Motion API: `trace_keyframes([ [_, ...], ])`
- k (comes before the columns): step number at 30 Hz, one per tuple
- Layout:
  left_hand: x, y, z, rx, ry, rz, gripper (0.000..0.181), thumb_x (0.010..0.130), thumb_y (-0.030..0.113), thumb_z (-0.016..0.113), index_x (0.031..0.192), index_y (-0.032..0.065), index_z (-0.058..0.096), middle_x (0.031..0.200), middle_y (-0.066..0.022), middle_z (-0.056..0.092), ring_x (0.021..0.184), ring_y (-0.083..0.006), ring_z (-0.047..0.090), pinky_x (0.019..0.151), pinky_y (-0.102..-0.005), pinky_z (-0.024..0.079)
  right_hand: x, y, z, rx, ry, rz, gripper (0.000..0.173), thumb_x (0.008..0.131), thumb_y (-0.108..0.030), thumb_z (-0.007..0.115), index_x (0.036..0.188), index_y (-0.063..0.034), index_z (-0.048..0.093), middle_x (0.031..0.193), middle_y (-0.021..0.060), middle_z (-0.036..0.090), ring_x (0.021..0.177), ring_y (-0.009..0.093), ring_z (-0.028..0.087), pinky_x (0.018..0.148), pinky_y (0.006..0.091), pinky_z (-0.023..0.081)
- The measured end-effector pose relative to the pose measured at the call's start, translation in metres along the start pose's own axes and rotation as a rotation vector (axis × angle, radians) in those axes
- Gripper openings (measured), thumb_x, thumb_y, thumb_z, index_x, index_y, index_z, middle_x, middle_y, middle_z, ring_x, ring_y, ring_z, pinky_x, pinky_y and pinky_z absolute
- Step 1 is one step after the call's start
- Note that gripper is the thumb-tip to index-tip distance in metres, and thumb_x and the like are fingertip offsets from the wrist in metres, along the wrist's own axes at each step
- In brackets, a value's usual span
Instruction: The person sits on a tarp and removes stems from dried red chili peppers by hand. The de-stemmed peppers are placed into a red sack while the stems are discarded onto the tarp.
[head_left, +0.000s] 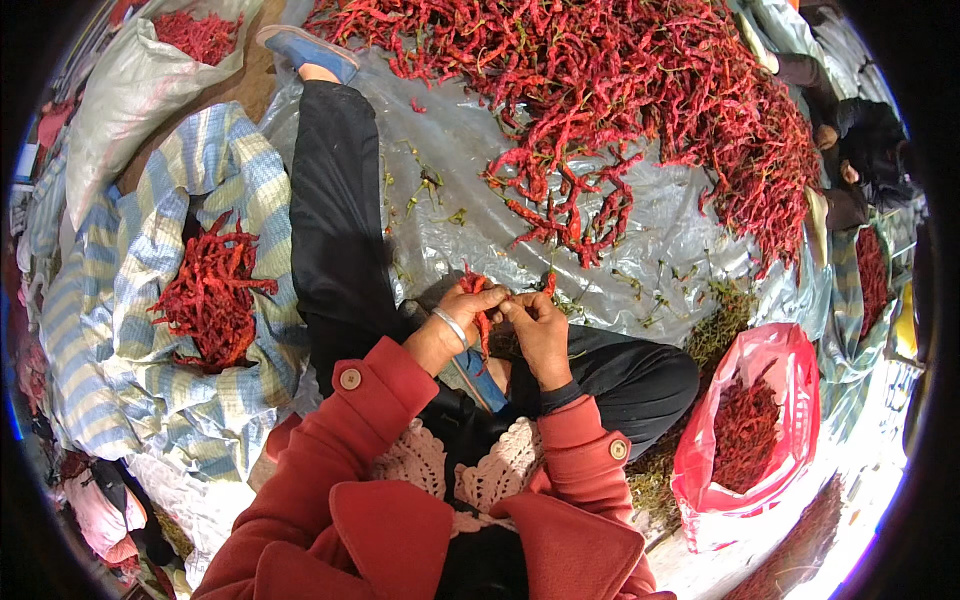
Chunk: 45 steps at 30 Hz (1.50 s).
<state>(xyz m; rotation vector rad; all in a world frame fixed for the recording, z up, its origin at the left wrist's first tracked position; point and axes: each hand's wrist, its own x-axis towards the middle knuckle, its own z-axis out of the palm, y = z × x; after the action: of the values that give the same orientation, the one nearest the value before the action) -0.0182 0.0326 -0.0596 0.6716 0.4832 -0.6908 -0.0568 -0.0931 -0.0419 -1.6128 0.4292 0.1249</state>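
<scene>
Above my lap, my left hand (451, 321) is closed around a few wrinkled red chili peppers (482, 334), which stick out above and below the fingers. A metal bangle (451, 327) circles that wrist. My right hand (541, 330) meets it at the fingertips, thumb and forefinger pinched together. One more red chili (550, 284) shows at the top of the right hand, its stem pointing up. What lies between the touching fingertips is too small to make out. Beyond my hands, a large heap of red chilies (600, 82) covers clear plastic sheeting (442, 165).
At left, a blue-and-cream striped woven sack (97, 360) holds chilies, with a white sack (112, 97) behind it. A red plastic bag (802, 405) of chilies stands at right, near piled green stems (724, 311). Another person (870, 150) sits at the far right.
</scene>
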Motion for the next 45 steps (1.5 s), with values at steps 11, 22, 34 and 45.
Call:
trace_keyframes([
  [11,0.0,0.001,-0.009,-0.118,-0.167,-0.14,0.009,0.076,0.008,0.06,0.082,0.0082,0.053,0.079,-0.0074,0.054,0.065,-0.0167,0.049,0.053,-0.0269,0.041,0.005,0.006,-0.029,1.167,-0.047,0.548,0.023,0.086,-0.027,0.046,0.071,-0.0102,0.044,0.058,-0.0009,0.038,0.044,0.008,0.029,0.038,0.0216,0.022],
  [22,0.003,0.003,-0.01,-0.042,-0.201,-0.109,0.016,0.082,0.019,0.055,0.077,0.0041,0.053,0.077,-0.0087,0.056,0.07,-0.0229,0.057,0.062,-0.0351,0.048,0.042,0.006,-0.041,-0.954,0.366,-0.221,0.025,0.071,-0.022,0.064,0.084,-0.0047,0.052,0.083,0.0141,0.053,0.074,0.035,0.054,0.063,0.042,0.043],
  [34,-0.007,0.012,0.006,0.702,-0.298,-0.12,0.023,0.077,0.016,0.062,0.092,-0.001,0.058,0.072,-0.0013,0.057,0.061,-0.0082,0.051,0.053,-0.0223,0.041,-0.006,-0.011,-0.034,0.322,-0.265,0.236,0.002,0.08,-0.004,0.054,0.08,-0.0016,0.053,0.069,0.001,0.051,0.057,0.008,0.047,0.051,0.0191,0.039],
  [45,-0.005,0.008,0.003,0.616,-0.237,-0.322,0.008,0.075,0.009,0.058,0.076,0.0011,0.057,0.065,-0.0062,0.057,0.052,-0.0108,0.05,0.046,-0.0219,0.039,-0.011,0.01,-0.018,-0.777,0.381,-0.465,0.012,0.073,-0.009,0.06,0.074,-0.0033,0.05,0.071,0.0129,0.051,0.061,0.032,0.05,0.054,0.0368,0.041],
])
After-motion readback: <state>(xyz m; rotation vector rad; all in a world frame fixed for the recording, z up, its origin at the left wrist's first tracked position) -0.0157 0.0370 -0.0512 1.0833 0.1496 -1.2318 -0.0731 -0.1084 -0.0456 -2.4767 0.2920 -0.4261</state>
